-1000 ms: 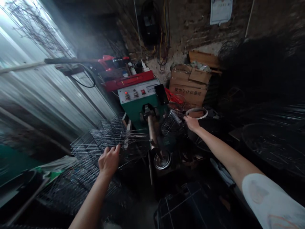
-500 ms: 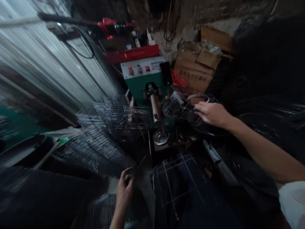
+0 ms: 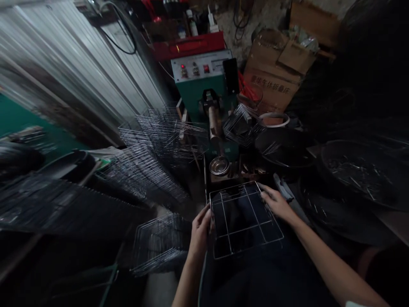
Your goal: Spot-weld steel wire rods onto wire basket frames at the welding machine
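A rectangular wire rack (image 3: 228, 234) with a few crossing rods is held level over dark-clothed legs. My left hand (image 3: 200, 228) is closed on its left side, thumb on top. At the far right corner, my right hand (image 3: 277, 204) grips the frame with its fingers. Just beyond the rack stands a green machine (image 3: 191, 91) with a control panel and a metal arm (image 3: 214, 121) pointing toward me. Below that arm is a small round metal dish (image 3: 219, 165).
Stacked wire racks (image 3: 143, 157) stand on the left, and more racks (image 3: 159, 243) lie nearer. To the right are a dark pan (image 3: 284, 145) with thin rods and a wide basin (image 3: 358, 170) of metal pieces. A cardboard box (image 3: 271, 81) leans behind.
My right hand has come back from the pan area to the rack's far right corner. My left hand has moved right onto its left side. The view has tilted down.
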`<state>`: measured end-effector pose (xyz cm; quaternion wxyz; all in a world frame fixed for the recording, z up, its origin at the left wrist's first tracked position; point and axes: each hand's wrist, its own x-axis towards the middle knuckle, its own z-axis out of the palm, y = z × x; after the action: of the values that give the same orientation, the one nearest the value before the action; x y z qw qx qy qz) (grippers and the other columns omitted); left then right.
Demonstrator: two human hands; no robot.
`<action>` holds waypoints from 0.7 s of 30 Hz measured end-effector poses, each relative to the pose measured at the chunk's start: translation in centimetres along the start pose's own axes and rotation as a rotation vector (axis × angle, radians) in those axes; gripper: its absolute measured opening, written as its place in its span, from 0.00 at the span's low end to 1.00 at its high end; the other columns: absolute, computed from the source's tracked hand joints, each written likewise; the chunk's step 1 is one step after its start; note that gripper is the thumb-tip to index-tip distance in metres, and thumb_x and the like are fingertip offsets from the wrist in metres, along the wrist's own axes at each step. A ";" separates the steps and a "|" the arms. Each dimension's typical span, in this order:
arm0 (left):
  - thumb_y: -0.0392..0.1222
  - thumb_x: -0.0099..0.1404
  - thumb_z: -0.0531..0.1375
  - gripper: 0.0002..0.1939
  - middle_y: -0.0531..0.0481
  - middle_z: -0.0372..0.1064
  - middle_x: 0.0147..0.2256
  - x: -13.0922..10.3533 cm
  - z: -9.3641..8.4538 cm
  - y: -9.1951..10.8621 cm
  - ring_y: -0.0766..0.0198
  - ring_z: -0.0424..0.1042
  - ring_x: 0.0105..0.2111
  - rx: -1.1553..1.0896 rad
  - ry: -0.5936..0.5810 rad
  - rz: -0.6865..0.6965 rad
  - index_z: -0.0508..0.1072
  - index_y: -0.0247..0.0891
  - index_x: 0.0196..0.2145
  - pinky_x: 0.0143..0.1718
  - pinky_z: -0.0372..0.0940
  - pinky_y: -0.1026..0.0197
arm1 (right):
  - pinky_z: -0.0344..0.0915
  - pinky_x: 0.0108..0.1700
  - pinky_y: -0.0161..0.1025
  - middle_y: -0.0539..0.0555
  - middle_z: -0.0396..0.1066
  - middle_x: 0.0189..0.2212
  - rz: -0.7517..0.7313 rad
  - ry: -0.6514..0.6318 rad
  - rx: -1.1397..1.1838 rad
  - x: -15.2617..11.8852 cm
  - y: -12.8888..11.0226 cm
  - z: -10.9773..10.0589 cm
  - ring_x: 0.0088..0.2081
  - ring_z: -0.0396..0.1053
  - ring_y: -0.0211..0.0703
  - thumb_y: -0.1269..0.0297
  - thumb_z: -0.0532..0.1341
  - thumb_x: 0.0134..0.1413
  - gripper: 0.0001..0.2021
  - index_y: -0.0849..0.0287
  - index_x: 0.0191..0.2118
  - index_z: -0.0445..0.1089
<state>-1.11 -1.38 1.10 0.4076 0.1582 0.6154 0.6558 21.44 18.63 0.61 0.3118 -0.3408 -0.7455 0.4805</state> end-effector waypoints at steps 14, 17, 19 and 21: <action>0.50 0.63 0.63 0.30 0.40 0.68 0.59 -0.4 -0.9 -2.9 0.50 0.65 0.62 0.383 -0.007 0.251 0.70 0.35 0.59 0.66 0.57 0.48 | 0.62 0.63 0.57 0.58 0.67 0.61 -0.053 -0.114 -0.110 -2.5 1.8 -0.3 0.61 0.66 0.55 0.56 0.56 0.63 0.27 0.55 0.65 0.64; 0.52 0.62 0.64 0.31 0.40 0.67 0.60 -0.6 -1.0 -3.7 0.49 0.63 0.63 0.344 0.007 0.213 0.70 0.37 0.60 0.67 0.55 0.47 | 0.63 0.62 0.56 0.58 0.65 0.63 -0.035 -0.130 -0.074 -3.2 2.1 -0.2 0.63 0.64 0.54 0.56 0.55 0.65 0.26 0.54 0.67 0.62; 0.54 0.63 0.64 0.32 0.41 0.66 0.62 -0.8 -1.2 -4.4 0.49 0.61 0.65 0.332 -0.006 0.190 0.69 0.39 0.61 0.68 0.54 0.47 | 0.61 0.64 0.55 0.58 0.64 0.64 -0.027 -0.125 -0.062 -3.7 2.6 -0.1 0.64 0.63 0.53 0.55 0.55 0.66 0.26 0.54 0.67 0.61; 0.55 0.64 0.62 0.32 0.41 0.64 0.63 -1.1 -1.4 -5.1 0.50 0.59 0.66 0.331 -0.024 0.188 0.67 0.39 0.62 0.68 0.52 0.48 | 0.59 0.65 0.55 0.58 0.64 0.64 -0.014 -0.113 -0.059 -4.3 3.3 0.1 0.64 0.62 0.52 0.55 0.54 0.67 0.26 0.54 0.67 0.61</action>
<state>0.32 -3.55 -3.57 0.3203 0.2878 0.6926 0.5787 24.55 16.11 -3.07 0.2626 -0.3169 -0.7781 0.4745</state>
